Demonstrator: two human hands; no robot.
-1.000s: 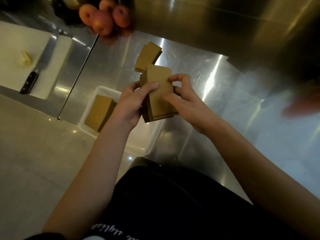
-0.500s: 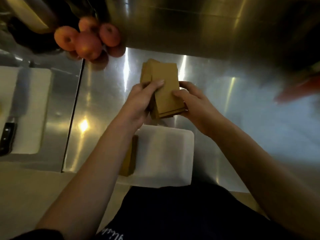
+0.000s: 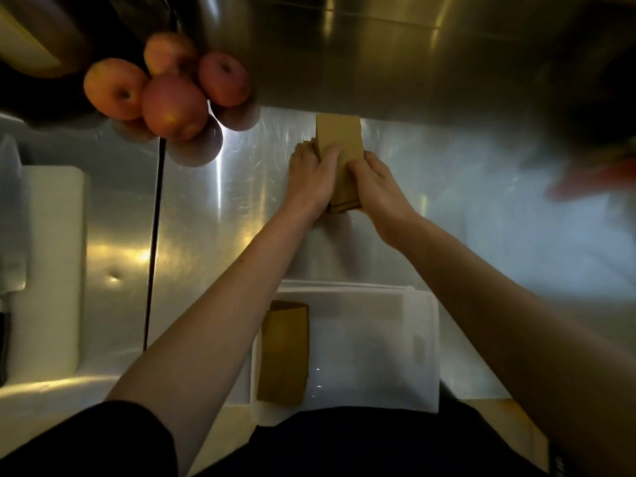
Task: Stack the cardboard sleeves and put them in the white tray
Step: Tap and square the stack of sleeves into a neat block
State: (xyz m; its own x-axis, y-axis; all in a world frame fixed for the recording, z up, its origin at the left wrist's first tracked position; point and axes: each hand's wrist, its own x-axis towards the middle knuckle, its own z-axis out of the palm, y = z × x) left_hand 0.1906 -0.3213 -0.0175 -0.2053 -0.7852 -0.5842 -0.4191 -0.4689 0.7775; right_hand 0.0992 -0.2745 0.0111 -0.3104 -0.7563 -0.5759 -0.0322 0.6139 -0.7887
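Far left, a white board (image 3: 51, 263) at the counter's edge; above it, apples (image 3: 165, 94) heaped near the back wall (image 3: 378, 56), well apart from the work. Centre: left hand (image 3: 311, 180) and right hand (image 3: 373, 182) pressed in from either side on a stack of sleeves (image 3: 339, 146), squeezing it between them on the steel counter (image 3: 213, 208) — fingers curled round the edges, far end of the stack poking out beyond the knuckles toward the wall. Squaring-up step, by the look of it: stack gathered, not yet in the tray (image 3: 421, 339). Tray nearer the body, below the forearms, with one pile (image 3: 284, 352) already at its left side and bare floor to the right of that. Next move likely a lift and a pull back, then a drop beside that pile — calling for a firm squeeze so loose sleeves do not fan out. Clear counter between stack and tray rim; tray's near edge overhanging the counter front, so a gentle set-down. Far right blurred, not readable.
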